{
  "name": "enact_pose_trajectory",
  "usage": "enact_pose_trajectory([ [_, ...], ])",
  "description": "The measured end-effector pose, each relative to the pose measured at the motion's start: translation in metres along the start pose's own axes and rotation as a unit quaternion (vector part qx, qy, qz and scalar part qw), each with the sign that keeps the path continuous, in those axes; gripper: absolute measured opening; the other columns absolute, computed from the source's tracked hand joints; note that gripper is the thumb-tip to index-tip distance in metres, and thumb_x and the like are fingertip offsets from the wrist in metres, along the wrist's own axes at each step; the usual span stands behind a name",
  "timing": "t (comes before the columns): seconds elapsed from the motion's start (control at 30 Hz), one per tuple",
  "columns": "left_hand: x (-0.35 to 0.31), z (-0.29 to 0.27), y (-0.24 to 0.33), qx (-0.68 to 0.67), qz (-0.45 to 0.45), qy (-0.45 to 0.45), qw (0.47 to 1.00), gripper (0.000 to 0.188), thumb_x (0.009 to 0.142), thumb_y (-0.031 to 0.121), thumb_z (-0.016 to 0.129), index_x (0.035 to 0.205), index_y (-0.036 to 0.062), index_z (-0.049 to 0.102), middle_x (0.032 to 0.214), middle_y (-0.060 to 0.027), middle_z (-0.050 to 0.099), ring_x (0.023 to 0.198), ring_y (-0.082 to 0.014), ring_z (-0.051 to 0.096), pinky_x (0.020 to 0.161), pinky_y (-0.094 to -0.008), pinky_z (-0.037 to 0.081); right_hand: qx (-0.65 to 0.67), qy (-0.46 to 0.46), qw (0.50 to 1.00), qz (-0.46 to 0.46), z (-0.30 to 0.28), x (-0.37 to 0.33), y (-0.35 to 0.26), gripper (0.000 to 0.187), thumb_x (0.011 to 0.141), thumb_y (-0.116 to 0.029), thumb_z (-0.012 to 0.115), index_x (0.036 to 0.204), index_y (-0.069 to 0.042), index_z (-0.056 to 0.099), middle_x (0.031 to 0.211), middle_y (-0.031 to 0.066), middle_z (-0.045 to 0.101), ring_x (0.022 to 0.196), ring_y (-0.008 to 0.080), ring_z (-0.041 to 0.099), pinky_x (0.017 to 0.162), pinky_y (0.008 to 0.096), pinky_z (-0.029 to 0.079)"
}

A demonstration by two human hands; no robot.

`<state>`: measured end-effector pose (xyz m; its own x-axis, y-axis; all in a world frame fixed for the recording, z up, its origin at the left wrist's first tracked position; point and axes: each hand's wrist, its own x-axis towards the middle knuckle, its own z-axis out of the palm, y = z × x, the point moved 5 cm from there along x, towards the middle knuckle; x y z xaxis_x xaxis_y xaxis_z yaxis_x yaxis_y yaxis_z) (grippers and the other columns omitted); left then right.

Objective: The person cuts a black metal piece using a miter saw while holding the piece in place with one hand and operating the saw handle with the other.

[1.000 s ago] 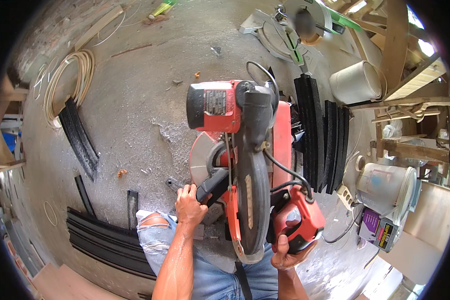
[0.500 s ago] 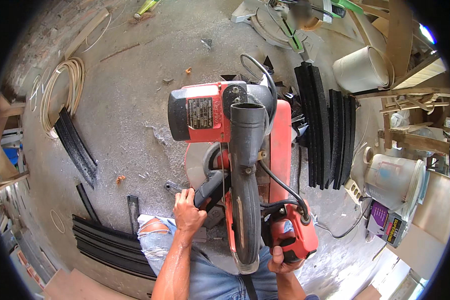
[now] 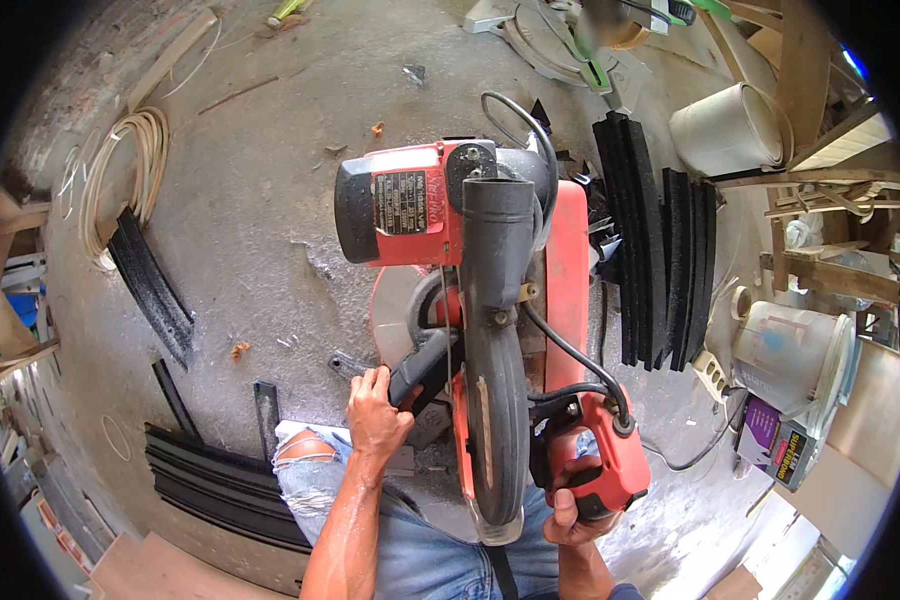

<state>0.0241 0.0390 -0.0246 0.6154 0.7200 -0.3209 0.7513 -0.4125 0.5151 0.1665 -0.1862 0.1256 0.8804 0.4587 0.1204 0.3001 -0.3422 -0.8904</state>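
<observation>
A red and black miter saw (image 3: 567, 250) stands between my knees, its motor housing at the far side and its round blade guard (image 3: 498, 450) toward me. My right hand (image 3: 568, 520) is wrapped round the saw's red handle (image 3: 620, 455); part of the fingers is hidden behind it. To the left of the blade, my left hand (image 3: 378, 418) is closed on a black piece of moulding (image 3: 425, 370), which lies slanted at the saw. The guard and saw head hide the blade's lower part and the moulding's right end.
Black moulding strips lie at the right (image 3: 635, 250), lower left (image 3: 225, 480) and left (image 3: 150, 290). A hose coil (image 3: 130, 180) is at the far left. Buckets (image 3: 785, 350) and a power strip (image 3: 710, 375) with a cord are at the right. Another saw (image 3: 545, 45) stands beyond.
The view has shifted slightly, so the saw and floor items sit a little higher. The handle with my right hand appears slightly further right. Both hands keep their holds.
</observation>
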Motion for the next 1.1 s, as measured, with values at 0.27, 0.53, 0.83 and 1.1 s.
enact_pose_trajectory([
  [0.27,0.0,0.0,0.0,-0.001,0.021,0.018,1.0,0.043,0.073,0.021,0.075,0.104,-0.0032,0.059,0.1,-0.0167,0.061,0.093,-0.0384,0.055,0.081,-0.047,0.047,0.02,-0.006,1.0,0.012,-0.003,-0.003,0.009,0.037,0.08,-0.017,0.062,0.105,0.009,0.055,0.081,0.0124,0.061,0.056,0.0147,0.055,0.051,0.0249,0.044],
  [0.53,-0.001,0.0,0.0,-0.008,0.027,0.025,0.999,0.044,0.073,0.021,0.076,0.106,-0.004,0.059,0.101,-0.0169,0.061,0.094,-0.0381,0.056,0.081,-0.0465,0.047,0.033,0.042,0.998,0.016,-0.002,0.007,-0.005,0.044,0.079,-0.02,0.064,0.109,0.009,0.053,0.083,0.0127,0.061,0.058,0.0144,0.055,0.053,0.0247,0.044],
  [0.83,0.0,0.002,-0.003,-0.02,0.018,0.014,1.0,0.047,0.072,0.019,0.077,0.109,-0.0056,0.06,0.104,-0.0185,0.062,0.096,-0.0389,0.055,0.084,-0.0466,0.047,0.013,0.035,0.999,0.013,-0.006,0.006,-0.004,0.049,0.08,-0.028,0.063,0.11,0.009,0.053,0.084,0.0137,0.062,0.059,0.0157,0.057,0.053,0.0262,0.046],
  [1.1,-0.001,0.002,-0.004,-0.023,0.019,0.015,0.999,0.048,0.072,0.018,0.076,0.11,-0.0057,0.059,0.104,-0.0188,0.062,0.096,-0.0395,0.055,0.084,-0.0464,0.046,0.016,0.025,1.0,-0.002,-0.004,0.006,0.0,0.047,0.079,-0.026,0.064,0.109,0.009,0.055,0.083,0.0129,0.063,0.06,0.0155,0.058,0.053,0.0262,0.047],
])
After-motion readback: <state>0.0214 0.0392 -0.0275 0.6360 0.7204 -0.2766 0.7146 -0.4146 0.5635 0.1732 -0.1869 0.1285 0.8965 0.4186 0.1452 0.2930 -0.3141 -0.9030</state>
